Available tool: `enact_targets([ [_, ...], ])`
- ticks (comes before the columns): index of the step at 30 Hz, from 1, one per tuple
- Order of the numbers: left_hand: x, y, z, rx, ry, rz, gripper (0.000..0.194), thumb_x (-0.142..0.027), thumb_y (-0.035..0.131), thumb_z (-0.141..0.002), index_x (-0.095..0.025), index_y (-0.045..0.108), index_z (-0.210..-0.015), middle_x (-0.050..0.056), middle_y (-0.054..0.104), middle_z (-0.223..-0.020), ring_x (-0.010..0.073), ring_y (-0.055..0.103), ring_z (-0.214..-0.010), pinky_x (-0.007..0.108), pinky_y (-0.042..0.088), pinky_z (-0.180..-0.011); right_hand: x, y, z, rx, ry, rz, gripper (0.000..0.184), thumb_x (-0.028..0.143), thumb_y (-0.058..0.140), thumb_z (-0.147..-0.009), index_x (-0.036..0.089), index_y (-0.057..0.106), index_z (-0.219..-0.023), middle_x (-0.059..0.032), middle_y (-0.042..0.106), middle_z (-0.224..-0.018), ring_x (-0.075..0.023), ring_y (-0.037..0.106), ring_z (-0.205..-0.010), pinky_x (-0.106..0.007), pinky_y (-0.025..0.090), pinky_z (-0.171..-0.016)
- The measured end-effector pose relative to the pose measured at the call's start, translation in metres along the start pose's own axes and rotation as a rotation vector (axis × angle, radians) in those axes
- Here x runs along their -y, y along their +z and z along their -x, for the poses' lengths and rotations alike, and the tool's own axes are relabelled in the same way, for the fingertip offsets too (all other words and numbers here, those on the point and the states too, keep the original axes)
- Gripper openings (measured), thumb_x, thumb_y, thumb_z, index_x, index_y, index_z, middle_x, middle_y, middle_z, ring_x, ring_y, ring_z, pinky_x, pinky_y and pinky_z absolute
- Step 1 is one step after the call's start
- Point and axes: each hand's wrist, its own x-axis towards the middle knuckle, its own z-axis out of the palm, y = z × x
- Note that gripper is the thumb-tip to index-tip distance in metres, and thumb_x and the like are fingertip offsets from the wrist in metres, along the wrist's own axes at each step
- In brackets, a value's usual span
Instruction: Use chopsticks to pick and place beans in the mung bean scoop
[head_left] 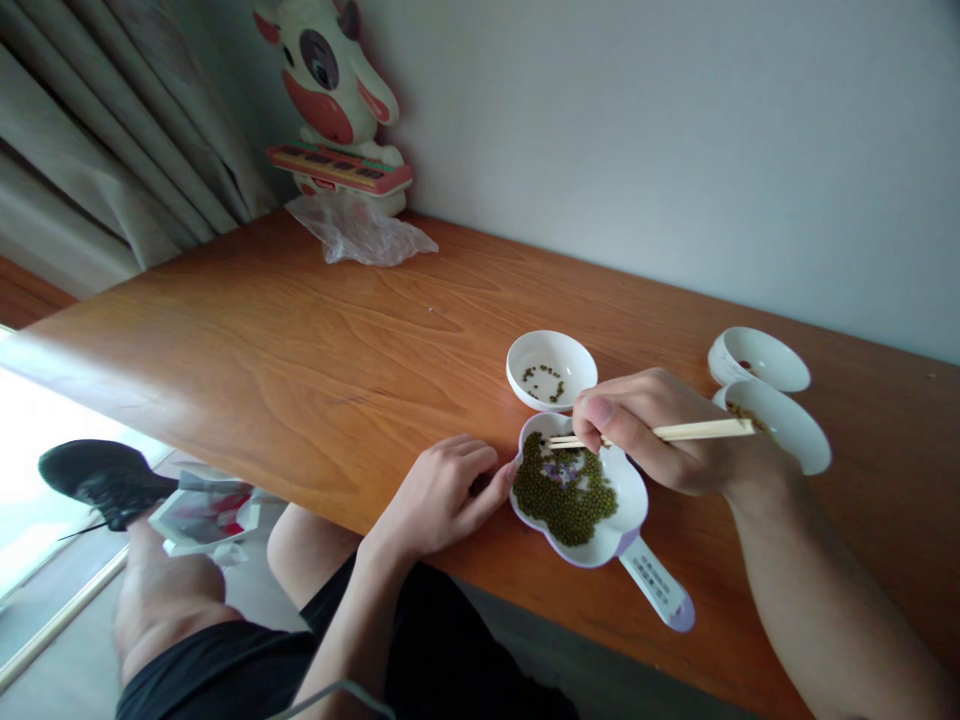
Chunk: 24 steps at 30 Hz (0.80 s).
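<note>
My right hand [660,430] is closed round a pair of light wooden chopsticks [705,430]. Their tips reach into a white, lilac-rimmed flower-shaped dish [630,490] with a flat handle. Green mung beans [562,505] cover much of its bottom, and a purple print shows through. Whether a bean sits between the tips is too small to tell. My left hand [446,495] rests on the table at the dish's left side, fingers loosely bent, with the thumb tip touching the rim. Just behind the dish stands a round white bowl [544,350] with scattered beans inside.
Two more white bowls, a rear one [780,365] and a front one [806,435], stand at the right with some contents. A cow-shaped toy keyboard [337,165] and a crumpled clear plastic bag [367,235] occupy the far left corner. The wooden table [300,340] meets a wall behind.
</note>
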Motion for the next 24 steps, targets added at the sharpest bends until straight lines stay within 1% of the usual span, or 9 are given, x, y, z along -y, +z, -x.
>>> enact_targets([
  [8,-0.0003,0.0,0.0002,0.01,-0.007,0.008,0.046,-0.043,0.043,-0.116,-0.022,0.048,-0.076,0.002,0.061,-0.075,0.0181,0.055,-0.071,0.033,0.039,-0.071,-0.0004,0.0012,0.0005,0.006,0.005,-0.004,0.062,0.054,0.025,-0.116,0.02,0.061,-0.079,-0.0027,0.066,-0.074,-0.0163,0.056,-0.068,-0.035,0.035,-0.069],
  [15,-0.0007,-0.0006,0.0005,0.017,-0.012,0.009,0.045,-0.043,0.044,-0.116,-0.022,0.046,-0.077,0.001,0.06,-0.075,0.0179,0.054,-0.071,0.032,0.039,-0.072,-0.0054,0.0024,0.0012,-0.013,-0.015,-0.006,0.061,0.055,0.026,-0.116,0.02,0.059,-0.077,-0.0014,0.062,-0.071,-0.0153,0.052,-0.066,-0.035,0.032,-0.068],
  [24,0.0,-0.0003,0.0001,0.027,-0.024,0.017,0.046,-0.044,0.042,-0.117,-0.022,0.045,-0.077,0.001,0.058,-0.075,0.0178,0.053,-0.072,0.033,0.038,-0.072,-0.0073,0.0034,0.001,-0.014,-0.025,-0.022,0.059,0.054,0.027,-0.116,0.02,0.059,-0.078,-0.0007,0.062,-0.071,-0.0146,0.051,-0.064,-0.034,0.032,-0.067],
])
